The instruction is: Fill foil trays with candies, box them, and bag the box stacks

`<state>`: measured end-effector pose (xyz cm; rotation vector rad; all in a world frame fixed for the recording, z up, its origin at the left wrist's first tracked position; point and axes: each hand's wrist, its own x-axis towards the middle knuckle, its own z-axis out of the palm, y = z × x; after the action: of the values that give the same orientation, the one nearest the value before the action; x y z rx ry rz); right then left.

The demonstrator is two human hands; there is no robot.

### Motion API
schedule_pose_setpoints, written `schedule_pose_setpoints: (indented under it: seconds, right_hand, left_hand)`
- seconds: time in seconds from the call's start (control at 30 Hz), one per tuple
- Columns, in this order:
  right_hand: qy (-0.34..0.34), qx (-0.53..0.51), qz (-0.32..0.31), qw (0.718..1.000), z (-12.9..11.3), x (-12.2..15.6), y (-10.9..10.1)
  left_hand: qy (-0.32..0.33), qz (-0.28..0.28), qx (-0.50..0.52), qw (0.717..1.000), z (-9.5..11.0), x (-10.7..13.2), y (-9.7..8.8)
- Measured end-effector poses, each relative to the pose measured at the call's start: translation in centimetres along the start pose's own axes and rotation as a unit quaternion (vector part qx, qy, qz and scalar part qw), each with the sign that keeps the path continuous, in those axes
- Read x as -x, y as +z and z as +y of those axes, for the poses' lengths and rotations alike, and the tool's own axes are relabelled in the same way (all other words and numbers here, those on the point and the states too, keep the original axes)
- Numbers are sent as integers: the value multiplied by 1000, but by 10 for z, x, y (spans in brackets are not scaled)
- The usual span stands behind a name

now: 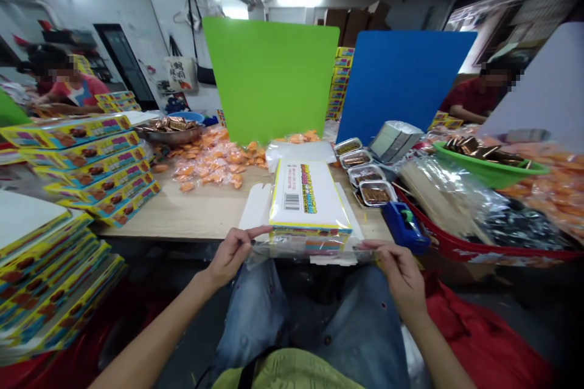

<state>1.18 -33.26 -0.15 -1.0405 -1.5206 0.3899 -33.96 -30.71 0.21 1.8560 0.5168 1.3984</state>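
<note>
A white and yellow printed box (306, 194) with a barcode lies flat at the table's front edge. Clear plastic film (303, 243) hangs across its near side and spreads out to both sides. At the box's near left corner, my left hand (232, 255) pinches the film, index finger stretched along it. My right hand (399, 267) grips the film's other end, just off the near right corner. White card flaps (254, 205) show beneath the box. A blue tape dispenser (405, 228) stands beyond my right hand.
Stacked boxes (98, 173) rise at left, with more (50, 279) below. Orange wrapped pieces (212, 161) lie behind. Foil trays (374, 192), a red basket (506, 255) and a green bowl (495, 164) stand right. Green (274, 79) and blue (401, 82) panels rise behind. Two people sit farther off.
</note>
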Motion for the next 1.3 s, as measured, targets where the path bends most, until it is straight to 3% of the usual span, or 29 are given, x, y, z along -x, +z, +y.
schedule_pose_setpoints:
  seconds: [0.13,0.27,0.33,0.47,0.57,0.7,0.8,1.0,1.17,1.3]
  right_hand:
    - [87,-20,22,996,2,-11,12]
    - [165,-56,17,985,-4,-32,27]
    - [212,-73,23,974,-5,-43,34]
    - [325,-151,25,933,5,-50,42]
    - [392,-199,10,898,13,-47,45]
    - [415,-191,13,889,15,-38,51]
    - [408,-203,63,888,13,-34,58]
    - [389,-229,133,883,12,-27,68]
    - [377,-233,148,884,14,-23,74]
    - [364,-225,138,893,12,-21,75]
  left_hand:
    - [-115,85,91,986,-7,-9,5]
    - [-242,172,119,947,-5,-30,3]
    - [-306,183,142,923,-5,-39,0]
    - [-452,176,208,849,-15,-45,-8]
    - [-506,154,225,818,-29,-45,-12]
    - [-528,150,223,806,-37,-44,-12]
    - [-518,176,221,807,-36,-39,-10]
    - [-506,215,299,780,-41,-27,-4]
    - [-481,270,182,814,-37,-31,-4]
    - [-462,256,102,843,-26,-39,-11]
